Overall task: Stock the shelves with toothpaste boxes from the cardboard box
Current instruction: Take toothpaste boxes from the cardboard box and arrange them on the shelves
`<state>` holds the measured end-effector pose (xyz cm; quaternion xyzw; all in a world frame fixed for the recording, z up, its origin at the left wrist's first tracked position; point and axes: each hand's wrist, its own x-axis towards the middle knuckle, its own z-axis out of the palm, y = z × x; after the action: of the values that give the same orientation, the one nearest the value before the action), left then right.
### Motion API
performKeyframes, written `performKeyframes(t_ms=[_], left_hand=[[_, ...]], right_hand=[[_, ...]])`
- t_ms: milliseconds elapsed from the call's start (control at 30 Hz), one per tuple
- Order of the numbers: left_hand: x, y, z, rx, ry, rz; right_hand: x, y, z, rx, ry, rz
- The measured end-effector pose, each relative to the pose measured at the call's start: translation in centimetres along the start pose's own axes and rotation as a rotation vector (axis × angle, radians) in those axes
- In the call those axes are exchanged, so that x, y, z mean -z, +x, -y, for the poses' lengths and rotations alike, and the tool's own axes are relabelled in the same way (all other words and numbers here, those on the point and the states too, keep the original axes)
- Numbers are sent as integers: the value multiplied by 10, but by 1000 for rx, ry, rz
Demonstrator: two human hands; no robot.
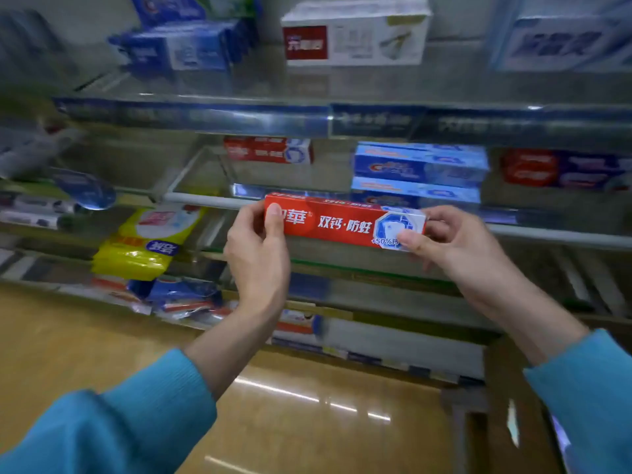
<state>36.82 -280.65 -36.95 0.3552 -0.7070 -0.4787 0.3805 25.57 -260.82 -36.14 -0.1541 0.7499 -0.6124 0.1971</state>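
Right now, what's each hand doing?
Left hand: pinching the red toothpaste box's left end.
Right hand: pinching its right end.

Setting: retail shop, toiletries aisle. Evidence: tiered display shelves (191, 112) with clear front lips and blue label strips (376, 119) along the edges; boxed toothpaste stocked in rows, namely red boxes (268, 150), light blue boxes (420, 165), a red-and-blue box (561, 169), and dark blue boxes (181, 46) and a white carton (355, 32) on the tier above. Yellow packaged goods (147, 241) to the left; further packets (184, 295) on the lowest tier. Glossy tan floor (68, 336) below.
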Motion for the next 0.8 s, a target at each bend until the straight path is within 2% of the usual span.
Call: performKeyframes(t_ms=[133, 300, 467, 567, 700, 800], left_hand=[[47, 66, 35, 3, 153, -23], [61, 148, 61, -42, 343, 65], [37, 220, 81, -104, 292, 128], [14, 252, 90, -88, 349, 203], [-7, 276, 98, -80, 323, 241], [-15, 284, 103, -66, 388, 240]], right_hand=[[-90, 40, 12, 85, -156, -32], [-158, 97, 21, 141, -324, -113], [-188, 158, 25, 147, -465, -235], [-194, 180, 19, 139, -460, -329], [-201, 202, 7, 137, -514, -380], [-205, 214, 5, 104, -479, -436]])
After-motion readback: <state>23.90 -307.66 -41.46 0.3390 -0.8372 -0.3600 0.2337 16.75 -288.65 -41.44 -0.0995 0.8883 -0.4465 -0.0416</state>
